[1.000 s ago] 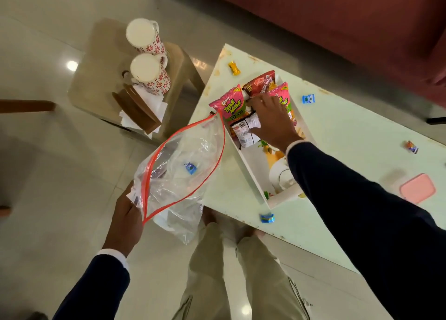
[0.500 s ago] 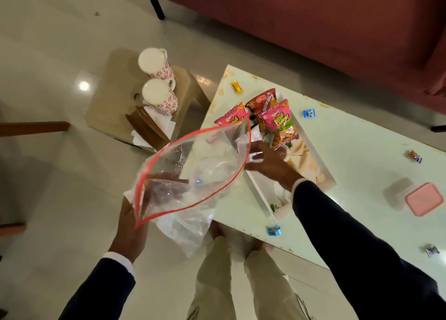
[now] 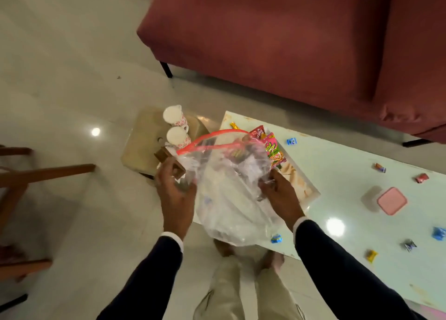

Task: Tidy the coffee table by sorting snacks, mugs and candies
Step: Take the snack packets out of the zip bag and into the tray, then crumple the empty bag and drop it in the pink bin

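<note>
The task is judged to be at an early-to-middle stage. A clear zip bag (image 3: 231,187) with a red seal strip is held up over the near-left end of the coffee table (image 3: 337,187); its left side is gripped by the left hand (image 3: 175,191) and its right side is pinched by the right hand (image 3: 281,194), with the mouth turned away from the camera. Dark shapes are visible through the plastic near the mouth, but what they are cannot be told. Behind the bag, on the table, at least two snack packets (image 3: 271,148) stand in a white tray (image 3: 306,187). Two patterned mugs (image 3: 176,129) stand on a side stool (image 3: 142,148) left of the table and appear already sorted. Eight wrapped candies (image 3: 291,141) are counted loose on the table, so candy collection is judged largely outstanding. One pink-lidded container (image 3: 392,201) sits right of the tray, among the candies.
</note>
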The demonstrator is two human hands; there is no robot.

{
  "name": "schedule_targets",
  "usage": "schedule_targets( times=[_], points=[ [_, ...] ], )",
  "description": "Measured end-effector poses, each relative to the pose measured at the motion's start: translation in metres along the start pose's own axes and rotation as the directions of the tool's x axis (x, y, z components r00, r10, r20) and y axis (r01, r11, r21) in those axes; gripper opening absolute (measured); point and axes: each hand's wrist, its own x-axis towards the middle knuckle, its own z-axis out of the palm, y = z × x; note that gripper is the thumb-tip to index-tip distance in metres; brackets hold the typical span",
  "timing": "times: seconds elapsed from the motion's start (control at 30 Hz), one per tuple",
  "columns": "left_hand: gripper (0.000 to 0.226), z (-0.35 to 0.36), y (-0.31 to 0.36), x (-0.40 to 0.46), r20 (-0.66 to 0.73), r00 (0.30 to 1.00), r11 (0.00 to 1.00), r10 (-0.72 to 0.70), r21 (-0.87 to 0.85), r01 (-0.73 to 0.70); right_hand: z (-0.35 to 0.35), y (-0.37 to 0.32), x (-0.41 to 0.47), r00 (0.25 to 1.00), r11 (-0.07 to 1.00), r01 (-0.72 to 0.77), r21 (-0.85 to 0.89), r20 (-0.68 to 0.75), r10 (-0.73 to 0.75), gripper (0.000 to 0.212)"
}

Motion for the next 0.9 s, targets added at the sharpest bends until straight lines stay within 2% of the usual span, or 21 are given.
schedule_targets(
  times=[0.03,0.07,0.13,0.2,0.23,0.3,0.37,0.4,0.47,0.53,0.6,0.63,0.67,0.7,0.77,0.8,0.83,0.87,0.9],
  points=[
    [0.06,-0.003,0.002,-0.007,0.108,0.98,0.983,0.167,0.051,-0.173,-0.005,-0.004,-0.01,1.0,1.0,0.013,0.005,-0.025,-0.012,0.008],
    [0.064,-0.002,0.006,-0.013,0.265,0.929,0.96,0.258,0.036,-0.277,-0.01,-0.008,-0.018,0.999,0.999,0.036,0.029,-0.022,-0.035,0.011],
    [0.092,0.003,0.014,-0.024,0.569,0.761,0.904,0.31,0.071,-0.421,-0.02,-0.017,-0.04,0.993,0.985,0.068,0.158,0.087,-0.083,0.018],
    [0.126,0.016,0.023,-0.034,0.76,0.594,0.799,0.263,0.174,-0.576,-0.033,-0.028,-0.067,0.959,0.914,-0.022,0.404,0.267,-0.095,0.023],
    [0.134,0.023,0.026,-0.035,0.812,0.54,0.77,0.223,0.192,-0.609,-0.035,-0.033,-0.076,0.933,0.834,-0.11,0.541,0.344,-0.1,0.03],
    [0.135,0.038,0.036,-0.047,0.864,0.474,0.814,0.169,0.148,-0.562,-0.052,-0.039,-0.098,0.906,0.677,-0.206,0.707,0.4,-0.141,0.04],
    [0.125,0.058,0.045,-0.062,0.878,0.468,0.864,0.097,0.159,-0.477,-0.071,-0.041,-0.116,0.919,0.583,-0.201,0.787,0.358,-0.167,0.036],
    [0.116,0.067,0.049,-0.069,0.874,0.483,0.852,0.056,0.211,-0.479,-0.081,-0.039,-0.121,0.94,0.564,-0.175,0.807,0.308,-0.148,0.029],
    [0.088,0.084,0.052,-0.086,0.851,0.524,0.762,0.017,0.329,-0.558,-0.102,-0.031,-0.136,0.994,0.649,-0.047,0.759,0.097,-0.042,0.017],
    [0.059,0.094,0.055,-0.102,0.803,0.595,0.697,0.019,0.416,-0.584,-0.127,-0.008,-0.156,0.978,0.79,0.118,0.601,-0.208,0.012,0.022],
    [0.042,0.099,0.057,-0.119,0.757,0.654,0.723,-0.018,0.461,-0.514,-0.153,0.019,-0.182,0.888,0.887,0.277,0.37,-0.452,-0.089,0.042],
    [0.038,0.103,0.059,-0.133,0.754,0.656,0.728,-0.028,0.465,-0.504,-0.167,0.035,-0.198,0.85,0.911,0.353,0.213,-0.481,-0.217,0.057],
    [0.037,0.106,0.064,-0.152,0.779,0.627,0.719,-0.018,0.446,-0.533,-0.178,0.05,-0.214,0.836,0.913,0.407,0.034,-0.416,-0.357,0.078],
    [0.036,0.109,0.07,-0.175,0.822,0.569,0.708,0.015,0.393,-0.587,-0.186,0.065,-0.231,0.83,0.88,0.451,-0.147,-0.292,-0.475,0.099],
    [0.034,0.116,0.084,-0.228,0.904,0.401,0.714,0.146,0.184,-0.676,-0.195,0.093,-0.261,0.83,0.755,0.497,-0.427,-0.018,-0.557,0.127],
    [0.03,0.121,0.092,-0.257,0.919,0.325,0.724,0.224,0.066,-0.686,-0.2,0.109,-0.277,0.843,0.742,0.504,-0.441,0.066,-0.533,0.129],
    [0.024,0.127,0.098,-0.286,0.908,0.29,0.737,0.303,-0.03,-0.675,-0.207,0.125,-0.292,0.865,0.79,0.491,-0.366,0.101,-0.491,0.124],
    [0.02,0.135,0.103,-0.312,0.879,0.288,0.751,0.381,-0.112,-0.651,-0.215,0.142,-0.306,0.888,0.86,0.458,-0.224,0.088,-0.451,0.111],
    [0.025,0.143,0.108,-0.33,0.84,0.311,0.762,0.445,-0.172,-0.625,-0.222,0.157,-0.316,0.911,0.906,0.413,-0.09,0.044,-0.411,0.093]
  ],
)
